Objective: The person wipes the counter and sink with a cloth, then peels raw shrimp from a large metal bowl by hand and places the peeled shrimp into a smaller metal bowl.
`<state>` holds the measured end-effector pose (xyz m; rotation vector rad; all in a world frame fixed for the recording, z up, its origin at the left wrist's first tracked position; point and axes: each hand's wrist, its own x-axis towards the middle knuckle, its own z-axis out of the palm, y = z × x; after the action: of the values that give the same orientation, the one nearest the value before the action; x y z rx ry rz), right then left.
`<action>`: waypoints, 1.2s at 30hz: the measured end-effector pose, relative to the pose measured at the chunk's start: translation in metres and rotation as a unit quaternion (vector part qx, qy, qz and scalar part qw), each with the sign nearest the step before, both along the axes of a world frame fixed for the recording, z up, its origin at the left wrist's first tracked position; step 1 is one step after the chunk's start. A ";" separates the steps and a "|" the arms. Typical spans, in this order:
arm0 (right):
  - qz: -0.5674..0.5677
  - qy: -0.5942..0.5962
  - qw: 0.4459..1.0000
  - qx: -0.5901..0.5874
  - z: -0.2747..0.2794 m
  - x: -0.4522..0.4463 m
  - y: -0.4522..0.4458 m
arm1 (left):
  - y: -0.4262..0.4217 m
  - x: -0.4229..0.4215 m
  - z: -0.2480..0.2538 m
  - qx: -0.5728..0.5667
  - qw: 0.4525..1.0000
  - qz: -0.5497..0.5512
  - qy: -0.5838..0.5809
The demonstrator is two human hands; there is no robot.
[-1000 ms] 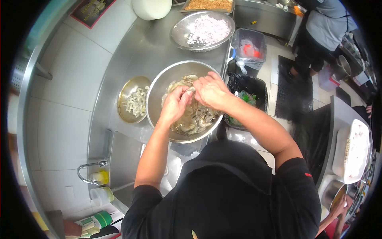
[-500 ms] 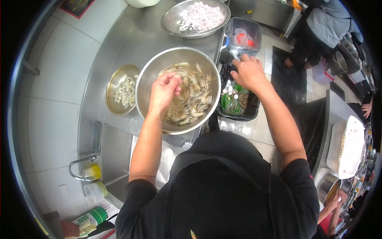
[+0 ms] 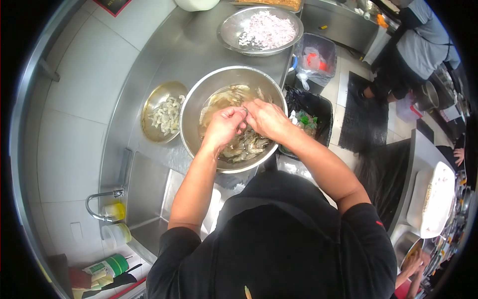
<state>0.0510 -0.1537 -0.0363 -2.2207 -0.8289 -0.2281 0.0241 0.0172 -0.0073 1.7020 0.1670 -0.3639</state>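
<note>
A large steel bowl [image 3: 191,142] on the counter holds whole unpeeled shrimp [image 3: 244,149] in cloudy water. Above it my two hands meet at the fingertips. My left hand [image 3: 225,127] is closed in a pinch on a small greyish shrimp, mostly hidden by the fingers. My right hand [image 3: 266,118] also pinches at this shrimp from the other side, its fingers curled. To the left of the large bowl, a smaller metal bowl [image 3: 148,112] contains peeled shrimp [image 3: 166,115].
A wide bowl [image 3: 229,37] of chopped pale pink pieces stands farther back. Right of the counter are a black-lined bin [image 3: 321,107] with scraps and a grey bin [image 3: 326,52]. The sink [image 3: 147,192] lies front left. Another person [image 3: 418,45] stands at far right.
My right hand has come back from over the black-lined bin to the large bowl and now meets my left hand. The left stays over the bowl. The camera view has shifted slightly.
</note>
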 end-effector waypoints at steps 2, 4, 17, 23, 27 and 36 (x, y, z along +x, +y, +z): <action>-0.002 -0.009 1.000 0.007 -0.008 0.004 0.004 | -0.002 -0.004 0.008 0.051 0.999 -0.003 -0.007; 0.004 0.075 0.996 0.048 -0.002 0.005 0.003 | -0.003 -0.006 0.007 0.058 0.998 -0.005 -0.018; 0.031 0.183 0.969 0.164 0.000 0.002 -0.003 | 0.009 -0.009 -0.003 0.024 0.998 -0.012 -0.059; 0.016 0.459 0.831 0.313 -0.002 0.006 -0.005 | 0.007 -0.009 -0.016 0.129 0.975 0.034 -0.177; 0.009 0.439 0.824 0.360 -0.011 0.003 0.000 | 0.003 -0.010 -0.012 0.109 0.990 0.039 -0.085; 0.009 0.358 0.855 0.374 -0.030 0.003 0.006 | -0.017 -0.016 -0.019 -0.071 0.992 0.073 -0.073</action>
<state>0.0536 -0.1476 -0.0663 -1.3741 -0.2578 0.2541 0.0084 0.0006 -0.0265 1.5592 0.1529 -0.1387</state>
